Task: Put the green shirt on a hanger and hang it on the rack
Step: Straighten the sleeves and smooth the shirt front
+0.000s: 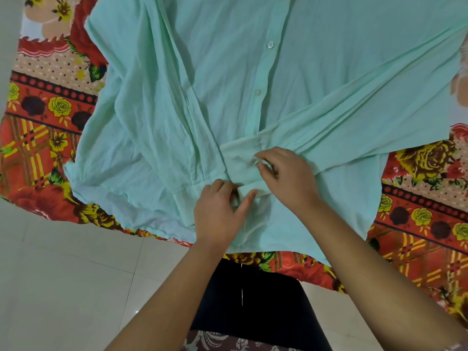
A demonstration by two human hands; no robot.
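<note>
The green shirt (253, 79) lies spread out front-up on a bed covered with a red floral sheet (38, 117), its collar end toward me and its button placket running away from me. My left hand (217, 211) pinches the collar band near the neck opening. My right hand (286, 176) grips a fold of the collar just to the right of it. Both sleeves are folded in across the shirt toward the collar. No hanger and no rack are in view.
White floor tiles (63, 274) lie below the bed's near edge. My dark trousers (253, 300) stand against that edge. The bed sheet reaches the right edge of the view (425, 198).
</note>
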